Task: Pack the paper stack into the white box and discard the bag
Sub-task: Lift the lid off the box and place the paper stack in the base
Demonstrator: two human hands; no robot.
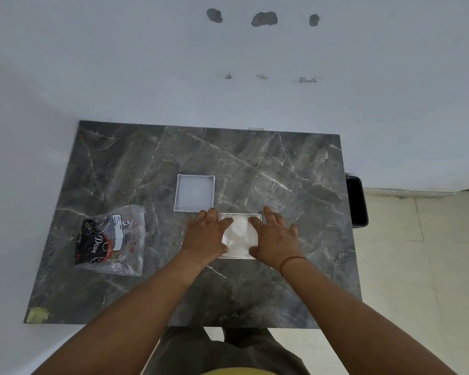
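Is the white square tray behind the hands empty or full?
Empty. The shallow white square tray lies open side up on the grey marble table, showing only its bare pale bottom.

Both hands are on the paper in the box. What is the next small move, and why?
Probably press the paper stack flat with both hands, left hand and right hand. The paper looks crumpled and raised inside the white box, so the lid, lying open behind it, might not seat. The bag waits at the left.

White paper stack fills the white box; crumpled bag lies left.
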